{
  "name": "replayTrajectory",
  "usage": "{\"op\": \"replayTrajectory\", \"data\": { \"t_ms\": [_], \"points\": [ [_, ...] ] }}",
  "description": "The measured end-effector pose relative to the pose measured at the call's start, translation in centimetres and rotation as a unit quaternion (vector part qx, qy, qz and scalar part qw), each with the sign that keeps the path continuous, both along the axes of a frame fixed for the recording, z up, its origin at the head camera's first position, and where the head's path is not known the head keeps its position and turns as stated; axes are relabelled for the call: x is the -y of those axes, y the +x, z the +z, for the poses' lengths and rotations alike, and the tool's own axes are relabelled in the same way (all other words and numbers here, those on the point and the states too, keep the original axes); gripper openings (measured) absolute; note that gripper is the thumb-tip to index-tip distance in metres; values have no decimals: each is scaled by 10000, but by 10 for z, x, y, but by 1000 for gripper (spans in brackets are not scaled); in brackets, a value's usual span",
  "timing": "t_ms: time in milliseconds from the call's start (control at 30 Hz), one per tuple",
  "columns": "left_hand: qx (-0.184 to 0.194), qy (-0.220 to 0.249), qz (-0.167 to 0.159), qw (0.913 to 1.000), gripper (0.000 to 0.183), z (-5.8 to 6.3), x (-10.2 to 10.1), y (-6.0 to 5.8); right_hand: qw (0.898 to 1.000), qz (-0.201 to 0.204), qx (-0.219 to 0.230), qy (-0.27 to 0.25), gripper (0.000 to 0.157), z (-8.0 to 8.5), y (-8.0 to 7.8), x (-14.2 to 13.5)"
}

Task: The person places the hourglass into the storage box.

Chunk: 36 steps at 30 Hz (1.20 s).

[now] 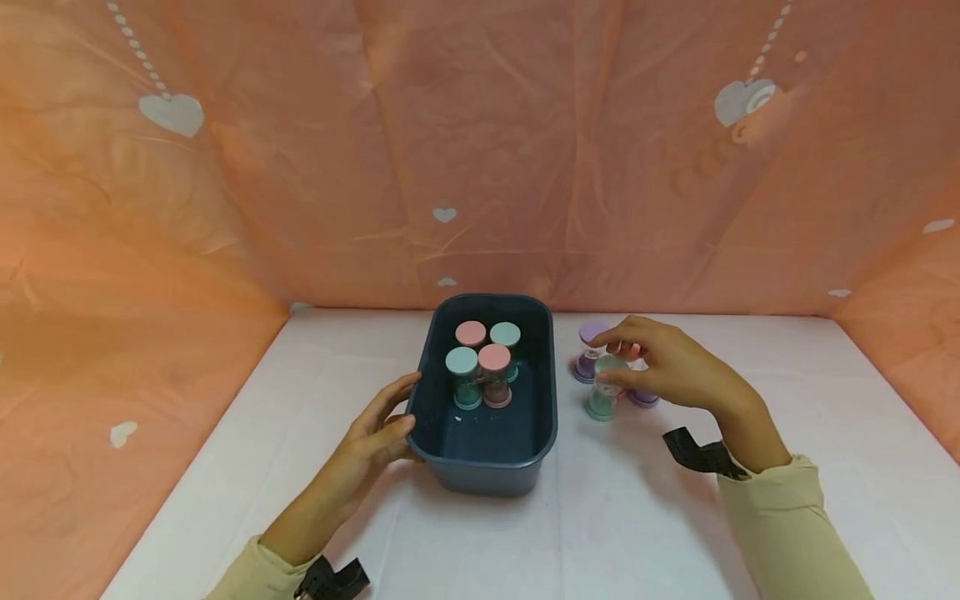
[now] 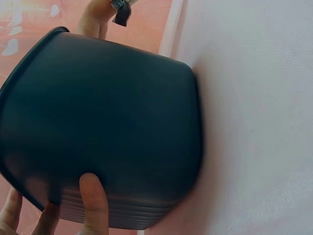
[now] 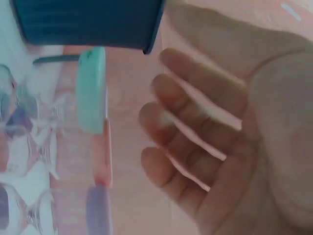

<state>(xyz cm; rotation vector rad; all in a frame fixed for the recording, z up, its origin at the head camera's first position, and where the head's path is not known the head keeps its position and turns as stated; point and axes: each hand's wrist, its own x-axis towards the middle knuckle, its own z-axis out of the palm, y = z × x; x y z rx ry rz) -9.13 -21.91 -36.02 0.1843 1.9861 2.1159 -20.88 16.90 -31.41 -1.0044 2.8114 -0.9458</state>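
Note:
A dark blue plastic bin (image 1: 487,462) stands on the table. My left hand (image 1: 375,433) touches its outer left side, thumb (image 2: 94,200) against the wall and fingers near the rim. Inside are several small sand timers, two with pink caps (image 1: 494,358) and two with mint caps (image 1: 461,361). Right of the bin, more sand timers stand upright: a mint one (image 1: 601,405), a purple one (image 1: 587,367) and others partly hidden. Above them hovers my right hand (image 1: 667,362), fingers loosely bent. In the right wrist view its fingers are apart from the mint cap (image 3: 92,90).
A white cloth (image 1: 637,533) covers the table. Orange sheeting (image 1: 480,150) with pale hearts forms the back and sides, just behind the bin. Black straps (image 1: 701,454) hang at both wrists.

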Motion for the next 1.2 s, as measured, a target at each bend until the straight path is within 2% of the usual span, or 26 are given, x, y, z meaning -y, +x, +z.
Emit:
{"op": "replayTrajectory", "data": {
  "t_ms": [367,500,700,867,1200],
  "points": [
    [-29,57,-116,9999,54,0,-3,-4,9935,14,391,1069,47,4,0,-5],
    [-43,51,-110,9999,55,1,-5,-5,9909,-7,347,1302,49,8,-1,-5],
    [-56,147,-99,9998,54,-1,0,-3,9903,37,409,1326,50,7,-5,-4],
    [-84,130,-17,9999,53,0,3,2,9902,45,289,1367,49,7,-7,1],
    [52,85,37,9999,54,-1,-1,-1,9889,-107,357,1436,46,3,-7,6]
  ]
}}
